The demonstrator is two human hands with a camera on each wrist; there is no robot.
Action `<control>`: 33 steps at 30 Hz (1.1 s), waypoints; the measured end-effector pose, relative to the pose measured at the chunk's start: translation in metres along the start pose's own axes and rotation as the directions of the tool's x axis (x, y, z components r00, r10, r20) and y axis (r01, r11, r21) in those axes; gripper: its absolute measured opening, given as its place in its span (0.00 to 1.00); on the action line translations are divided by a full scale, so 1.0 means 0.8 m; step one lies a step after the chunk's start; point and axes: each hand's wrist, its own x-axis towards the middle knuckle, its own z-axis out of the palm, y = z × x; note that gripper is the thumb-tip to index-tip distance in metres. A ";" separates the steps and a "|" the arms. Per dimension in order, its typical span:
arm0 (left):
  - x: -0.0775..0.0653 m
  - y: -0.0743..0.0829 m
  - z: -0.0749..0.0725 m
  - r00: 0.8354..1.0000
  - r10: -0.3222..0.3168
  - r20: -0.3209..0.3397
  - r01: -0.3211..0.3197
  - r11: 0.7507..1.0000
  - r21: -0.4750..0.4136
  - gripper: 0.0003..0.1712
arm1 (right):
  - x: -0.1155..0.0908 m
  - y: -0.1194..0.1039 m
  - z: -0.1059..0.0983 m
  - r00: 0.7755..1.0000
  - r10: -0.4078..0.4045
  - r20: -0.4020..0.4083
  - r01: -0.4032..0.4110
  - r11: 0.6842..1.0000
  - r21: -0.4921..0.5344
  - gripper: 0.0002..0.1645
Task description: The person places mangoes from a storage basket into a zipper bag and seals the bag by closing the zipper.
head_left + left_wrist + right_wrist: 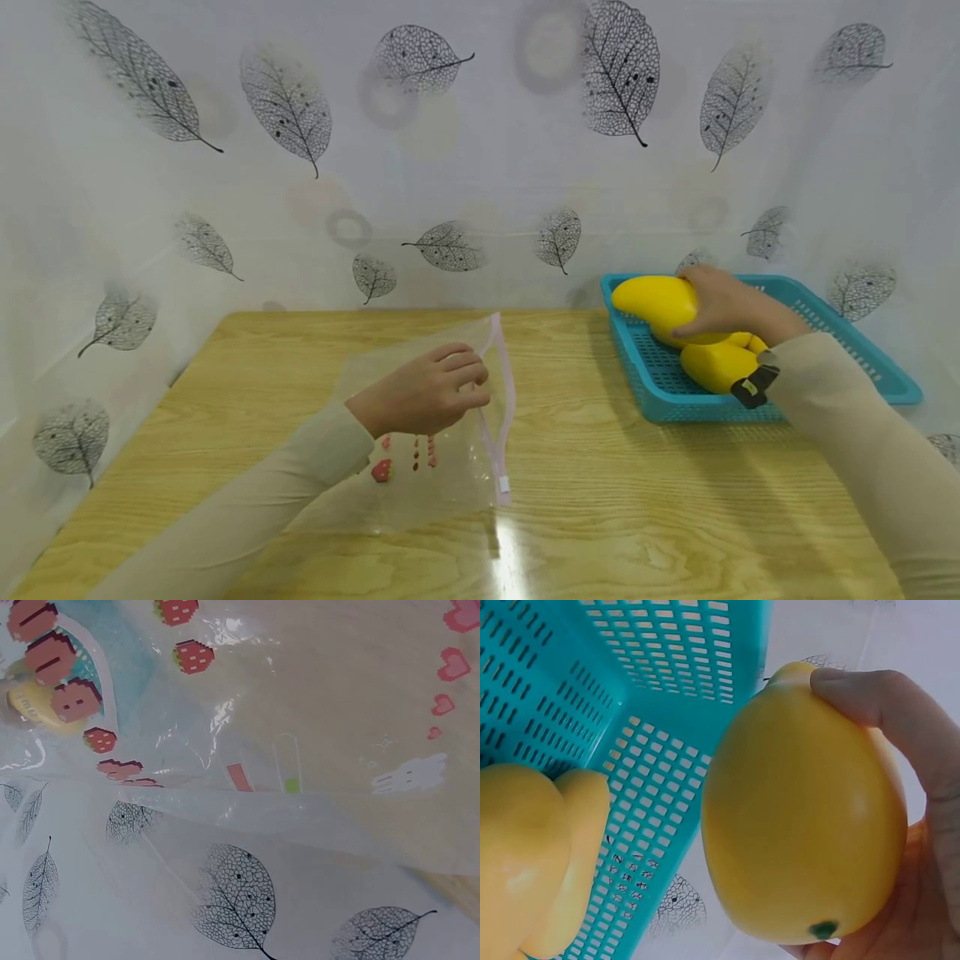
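Note:
My right hand grips a yellow mango, held up over the blue basket. The right wrist view shows the mango close up, its green stem spot low down and my thumb along its top. Left of it in that view, another mango lies inside the basket. On the left, my left hand holds a clear zip bag by its open mouth, fingers curled at the pink-edged opening. Strawberry and heart prints mark the bag in the left wrist view, where the hand itself is out of sight.
The blue basket stands at the back right of the wooden table. Smaller yellow fruit lies in it beside the second mango. A white leaf-print curtain hangs behind the table.

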 end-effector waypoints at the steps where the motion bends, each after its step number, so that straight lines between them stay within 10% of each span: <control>1: 0.000 0.000 0.000 1.000 0.000 0.001 0.000 1.000 -0.002 0.08 | 0.000 -0.001 0.000 1.000 0.002 -0.002 -0.002 1.000 0.001 0.54; 33: 0.003 -0.004 -0.006 1.000 0.008 0.000 -0.008 1.000 0.004 0.08 | -0.013 -0.069 -0.009 0.992 -0.123 -0.038 0.126 0.990 0.071 0.51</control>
